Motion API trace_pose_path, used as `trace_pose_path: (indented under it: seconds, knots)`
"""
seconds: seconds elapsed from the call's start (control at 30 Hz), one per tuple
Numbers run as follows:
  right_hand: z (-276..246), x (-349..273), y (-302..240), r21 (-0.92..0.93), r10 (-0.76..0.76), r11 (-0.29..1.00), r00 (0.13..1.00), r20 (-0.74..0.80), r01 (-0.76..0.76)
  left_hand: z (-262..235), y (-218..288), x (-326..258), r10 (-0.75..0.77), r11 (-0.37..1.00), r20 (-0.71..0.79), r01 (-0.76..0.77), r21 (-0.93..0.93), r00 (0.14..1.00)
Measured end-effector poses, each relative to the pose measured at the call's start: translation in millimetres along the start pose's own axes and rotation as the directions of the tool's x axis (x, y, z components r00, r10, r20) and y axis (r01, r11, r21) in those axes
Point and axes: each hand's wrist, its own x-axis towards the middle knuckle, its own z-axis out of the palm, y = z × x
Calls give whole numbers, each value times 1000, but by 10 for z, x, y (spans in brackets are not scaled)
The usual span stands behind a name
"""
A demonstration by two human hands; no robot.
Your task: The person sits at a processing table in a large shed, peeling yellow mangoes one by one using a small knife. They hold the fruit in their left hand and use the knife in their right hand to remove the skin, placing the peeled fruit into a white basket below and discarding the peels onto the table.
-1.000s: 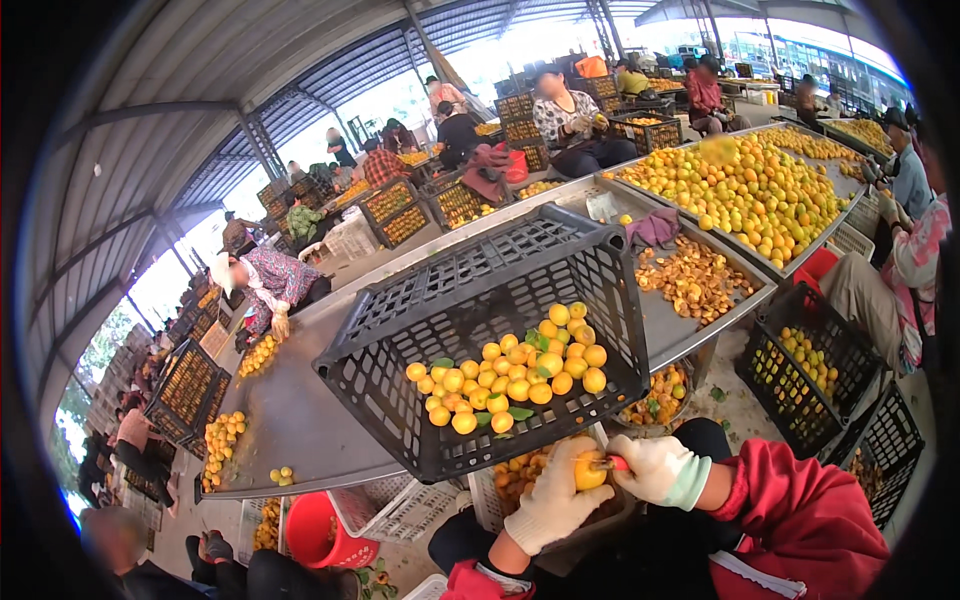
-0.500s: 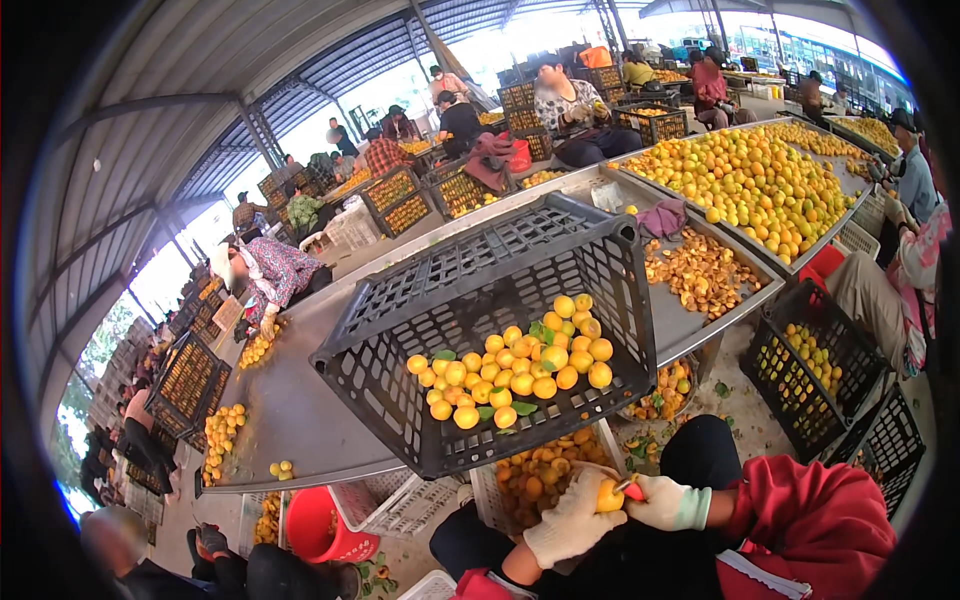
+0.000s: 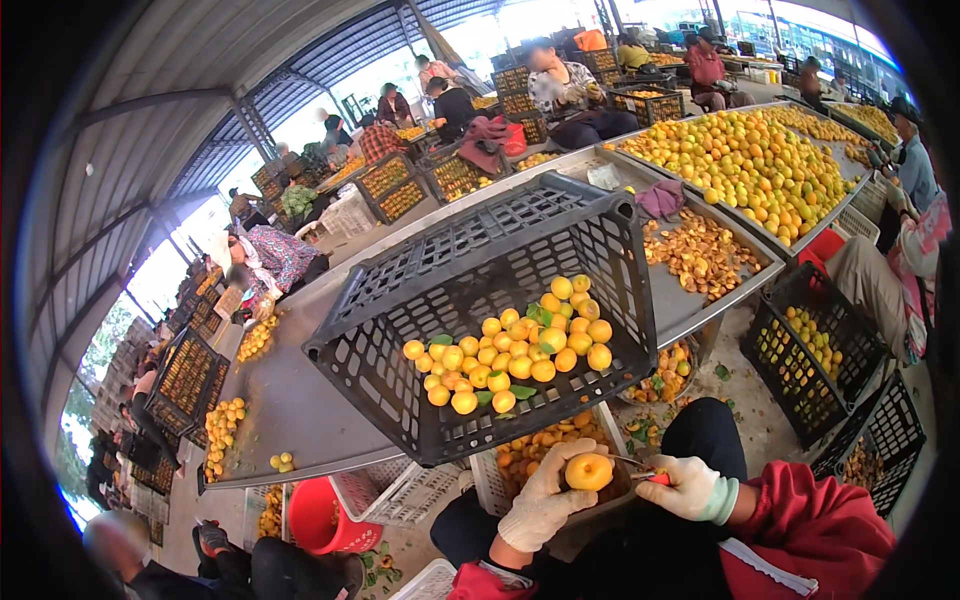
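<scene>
A round orange-yellow fruit (image 3: 589,472) sits in the fingers of my left hand (image 3: 545,508), which wears a cream knitted glove. My right hand (image 3: 692,490), in a white glove with a pale green cuff, closes around a small knife (image 3: 657,478) with a red handle. The knife's thin metal blade points left toward the fruit; whether it touches cannot be told. Just beyond my hands, a black plastic crate (image 3: 480,300) lies tipped on its side with its opening toward me. Several whole fruits (image 3: 510,355), some with green leaves, lie inside it.
The crate rests on a metal-topped table (image 3: 310,410). Below it, a pale crate (image 3: 490,485) holds cut fruit. Brown-orange peelings (image 3: 700,260) lie on the table to the right, near a large fruit pile (image 3: 750,165). A red bucket (image 3: 325,515) stands at lower left. Other people sit around.
My right hand has drawn away to the right, so the knife's blade now shows. My left hand has turned and lifted the fruit slightly up and left.
</scene>
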Motion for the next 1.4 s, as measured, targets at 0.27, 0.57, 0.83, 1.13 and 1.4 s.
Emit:
trace_pose_path:
  seconds: [0.27,0.57,0.83,1.13,1.4]
  knots:
    - [161,-82,109,160,53,986,997,-54,-44,119,40,22,-41,947,-165,91,306,985]
    - [492,189,364,529,272,816,962,2,-233,397,-336,69,46,958,-165,3,286,985]
    - [154,207,-29,234,117,969,984,-130,-85,280,-96,53,-126,966,-262,58,-253,957]
    - [243,8,31,-77,-28,997,998,-55,24,127,-83,11,38,990,-224,-6,140,974]
    - [310,-6,51,-148,-26,989,999,-40,20,168,-145,70,238,909,-272,-116,400,932]
